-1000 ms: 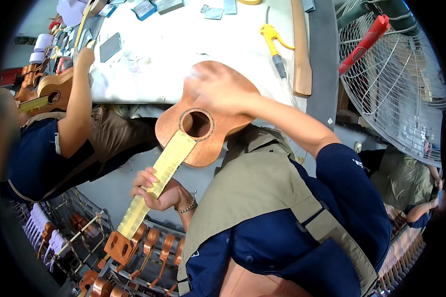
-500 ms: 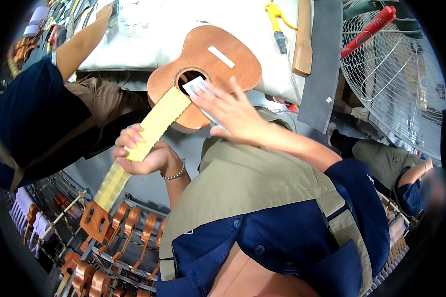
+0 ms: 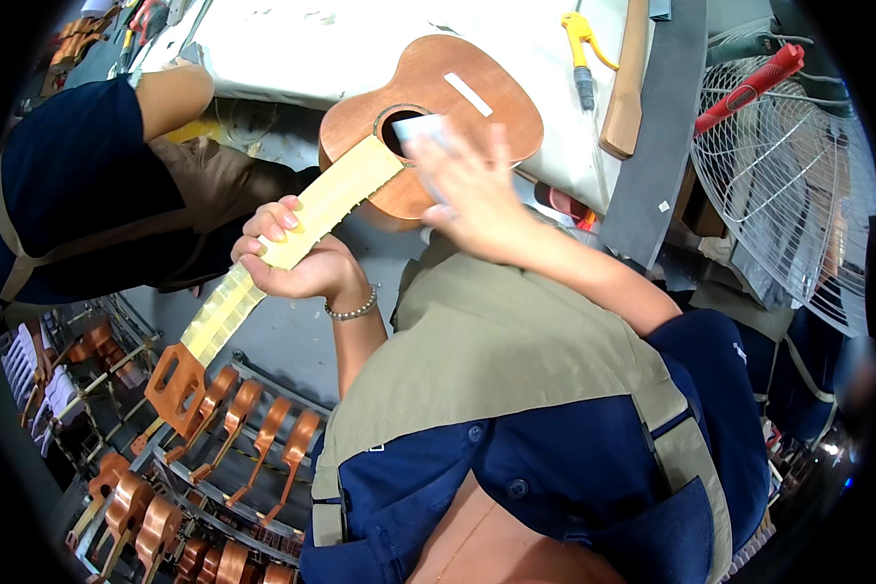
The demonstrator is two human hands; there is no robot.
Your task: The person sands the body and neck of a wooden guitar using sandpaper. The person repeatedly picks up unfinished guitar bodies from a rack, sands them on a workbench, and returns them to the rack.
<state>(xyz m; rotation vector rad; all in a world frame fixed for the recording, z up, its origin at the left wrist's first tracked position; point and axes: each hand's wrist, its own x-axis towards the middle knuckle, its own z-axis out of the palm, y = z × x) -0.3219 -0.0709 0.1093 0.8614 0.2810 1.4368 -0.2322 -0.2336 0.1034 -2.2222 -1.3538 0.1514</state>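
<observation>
Of the two hands, the left hand [image 3: 297,255] is closed round the neck of a ukulele [image 3: 496,122], its fingers curled over the far side. The right hand [image 3: 477,195] is flat and blurred with motion, its fingers extended over the front of the body beside the sound hole, with one pale pad [image 3: 420,128] under them.

The single white tabletop [image 3: 282,49] runs across the far side. The ukulele's body overlaps its near edge in view; whether it rests there I cannot tell. The neck, covered in yellow tape, slants to the near left and ends in a slotted brown headstock. On the right stands one wire-caged fan [image 3: 788,185]. Two other people are partly visible: a co-worker [image 3: 78,185] on the left in dark blue, and a second person [image 3: 813,370] on the right, beyond the fan.

At the near left, a metal rack [image 3: 204,498] carries four brown instruments in its upper row and at least three below. One long wooden piece [image 3: 625,97] lies at the tabletop's right, one yellow air gun [image 3: 580,49] left of it. One white strip [image 3: 468,94] marks the body; one beaded bracelet [image 3: 352,307] circles the left wrist.
</observation>
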